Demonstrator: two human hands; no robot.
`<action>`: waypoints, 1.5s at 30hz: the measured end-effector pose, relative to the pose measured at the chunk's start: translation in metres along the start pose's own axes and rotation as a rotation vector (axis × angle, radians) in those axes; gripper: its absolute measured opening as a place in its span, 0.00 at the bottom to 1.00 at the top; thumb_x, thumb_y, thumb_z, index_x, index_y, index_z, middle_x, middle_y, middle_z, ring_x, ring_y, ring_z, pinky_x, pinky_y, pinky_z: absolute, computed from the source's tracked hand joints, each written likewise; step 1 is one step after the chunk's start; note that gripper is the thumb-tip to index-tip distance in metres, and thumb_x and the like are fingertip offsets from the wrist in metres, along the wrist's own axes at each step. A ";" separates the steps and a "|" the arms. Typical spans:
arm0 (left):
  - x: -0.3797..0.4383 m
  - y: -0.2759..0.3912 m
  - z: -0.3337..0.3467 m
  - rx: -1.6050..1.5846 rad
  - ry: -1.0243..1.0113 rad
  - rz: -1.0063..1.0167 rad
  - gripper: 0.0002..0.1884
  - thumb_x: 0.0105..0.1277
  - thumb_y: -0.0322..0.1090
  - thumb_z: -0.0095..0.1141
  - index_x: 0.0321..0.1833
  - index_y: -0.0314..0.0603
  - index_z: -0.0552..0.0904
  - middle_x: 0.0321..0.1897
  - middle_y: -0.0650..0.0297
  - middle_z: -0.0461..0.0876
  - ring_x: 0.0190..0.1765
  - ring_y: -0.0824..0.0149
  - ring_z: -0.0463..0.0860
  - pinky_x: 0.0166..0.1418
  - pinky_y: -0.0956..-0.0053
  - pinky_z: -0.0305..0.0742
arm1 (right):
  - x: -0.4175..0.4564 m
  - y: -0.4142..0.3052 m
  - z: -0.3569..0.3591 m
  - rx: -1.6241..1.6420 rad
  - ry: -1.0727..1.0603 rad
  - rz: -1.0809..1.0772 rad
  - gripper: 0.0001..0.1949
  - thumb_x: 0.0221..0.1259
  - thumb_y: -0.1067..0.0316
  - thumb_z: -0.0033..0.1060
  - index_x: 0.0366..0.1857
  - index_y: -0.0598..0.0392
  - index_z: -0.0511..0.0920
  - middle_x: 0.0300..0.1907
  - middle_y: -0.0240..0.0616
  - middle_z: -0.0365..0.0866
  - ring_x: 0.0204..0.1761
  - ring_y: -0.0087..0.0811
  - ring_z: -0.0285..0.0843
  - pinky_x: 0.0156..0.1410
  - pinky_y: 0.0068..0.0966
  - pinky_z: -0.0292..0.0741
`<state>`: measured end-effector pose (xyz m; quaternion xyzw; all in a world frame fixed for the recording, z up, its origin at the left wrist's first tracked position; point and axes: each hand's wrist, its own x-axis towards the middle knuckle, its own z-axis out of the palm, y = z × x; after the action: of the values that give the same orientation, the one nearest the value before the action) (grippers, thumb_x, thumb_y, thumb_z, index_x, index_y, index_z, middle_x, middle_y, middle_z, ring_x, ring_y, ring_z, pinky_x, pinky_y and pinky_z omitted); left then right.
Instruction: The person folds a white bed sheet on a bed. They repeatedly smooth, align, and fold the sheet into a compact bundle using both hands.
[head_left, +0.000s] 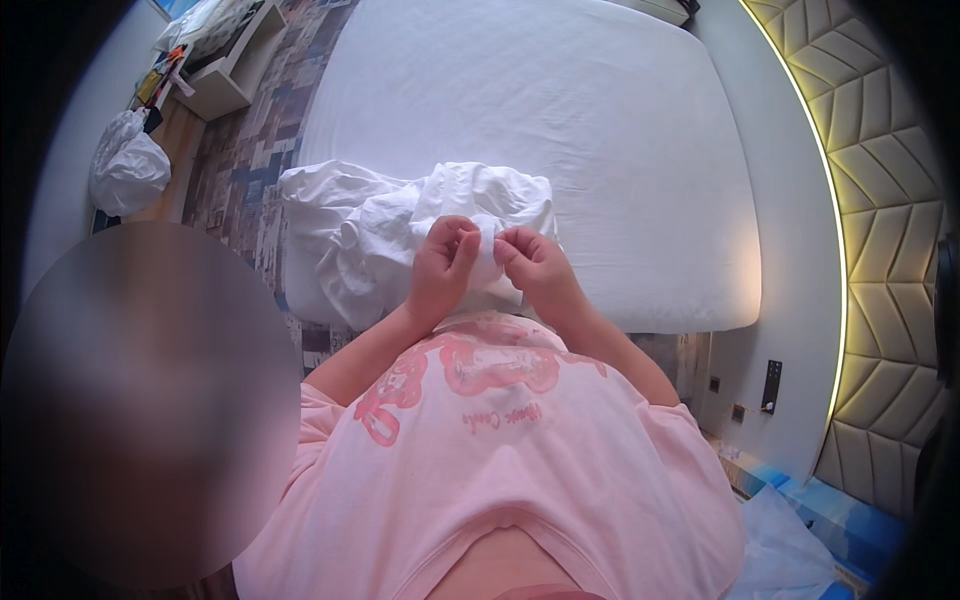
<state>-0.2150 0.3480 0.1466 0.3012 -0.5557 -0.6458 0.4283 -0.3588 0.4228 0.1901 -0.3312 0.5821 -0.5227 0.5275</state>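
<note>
A crumpled white cloth (382, 217) lies on the near left part of a mattress with a white fitted sheet (637, 165). Part of this cloth is pinched between my two hands, held just in front of my body. My left hand (448, 259) grips it between thumb and fingers on one side. On the other side my right hand (531, 259) pinches it the same way, a short gap from the left. Some of the cloth hangs down between the hands towards my pink shirt.
A white bundle (129, 165) and a pale shelf unit (217, 90) stand at the left beyond the patterned floor (244, 150). A padded headboard wall (885, 262) with a light strip runs along the right. A blurred round patch hides the lower left.
</note>
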 end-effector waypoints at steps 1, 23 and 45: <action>-0.001 0.000 -0.003 0.060 -0.055 0.008 0.13 0.65 0.34 0.67 0.46 0.41 0.77 0.27 0.71 0.77 0.28 0.82 0.73 0.30 0.83 0.69 | 0.000 -0.005 -0.003 0.113 -0.028 0.078 0.08 0.69 0.64 0.58 0.39 0.58 0.80 0.29 0.25 0.76 0.26 0.14 0.67 0.29 0.17 0.65; 0.023 0.024 -0.016 0.561 -0.313 0.068 0.06 0.63 0.31 0.66 0.37 0.37 0.83 0.29 0.62 0.81 0.30 0.70 0.79 0.35 0.75 0.75 | 0.007 -0.008 -0.059 0.177 -0.082 0.031 0.08 0.72 0.65 0.55 0.41 0.58 0.77 0.28 0.27 0.75 0.32 0.22 0.71 0.39 0.21 0.71; 0.036 0.044 0.065 -0.090 -0.411 -0.303 0.05 0.71 0.30 0.58 0.45 0.36 0.81 0.40 0.69 0.82 0.46 0.78 0.78 0.51 0.79 0.73 | 0.008 -0.006 -0.067 -0.494 -0.075 -0.190 0.22 0.68 0.65 0.55 0.64 0.57 0.72 0.38 0.39 0.82 0.42 0.31 0.80 0.51 0.25 0.76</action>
<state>-0.2776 0.3451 0.2055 0.2243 -0.5503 -0.7742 0.2178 -0.4263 0.4310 0.1864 -0.5220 0.6384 -0.3994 0.4005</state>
